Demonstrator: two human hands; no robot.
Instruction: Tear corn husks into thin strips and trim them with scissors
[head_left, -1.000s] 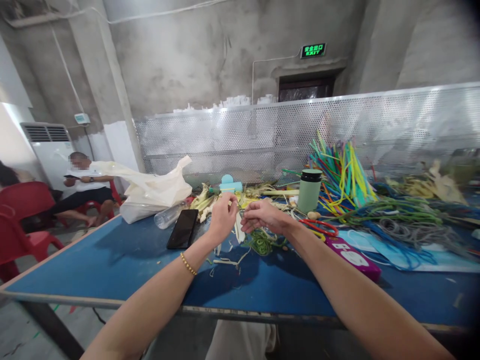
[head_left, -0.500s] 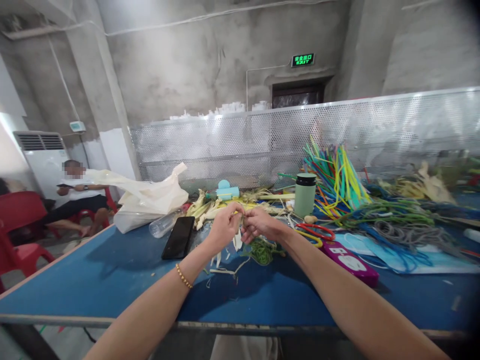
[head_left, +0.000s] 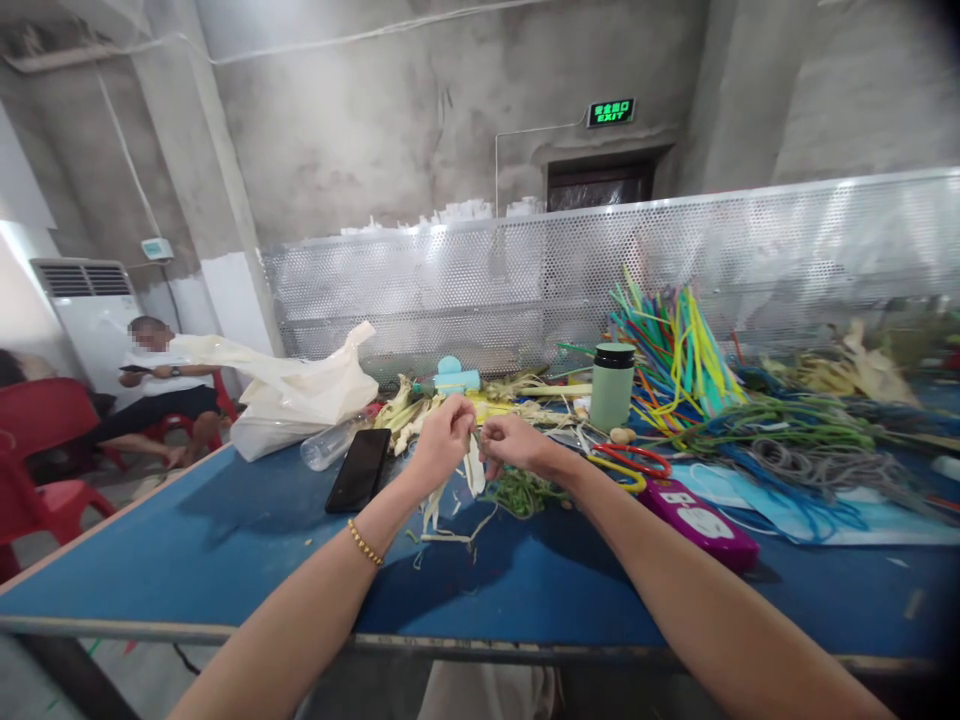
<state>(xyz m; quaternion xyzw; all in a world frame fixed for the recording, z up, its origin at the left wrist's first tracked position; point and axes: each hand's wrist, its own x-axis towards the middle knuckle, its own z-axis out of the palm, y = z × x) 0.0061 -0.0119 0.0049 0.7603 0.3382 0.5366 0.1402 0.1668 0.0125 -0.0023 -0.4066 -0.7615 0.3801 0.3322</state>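
My left hand (head_left: 444, 440) and my right hand (head_left: 510, 443) are raised close together over the blue table (head_left: 225, 550), both pinched on a pale strip of corn husk (head_left: 474, 472) that hangs between them. A gold bead bracelet (head_left: 364, 543) sits on my left wrist. Below the hands lie loose husk shreds (head_left: 450, 520) and a small bundle of green cord (head_left: 521, 492). A black phone (head_left: 359, 470) lies just left of my left hand.
Behind the hands are a husk pile (head_left: 420, 405), a green bottle (head_left: 612, 385), coloured tubes (head_left: 675, 350), red scissors (head_left: 634, 460), a purple box (head_left: 701, 523), tangled cords (head_left: 787, 440) and a white bag (head_left: 300, 390). A perforated metal screen (head_left: 600, 270) backs the table. A person sits at left by red chairs (head_left: 37, 450).
My hands drew closer together over the husk strip and stayed pinched on it; the view shifted slightly.
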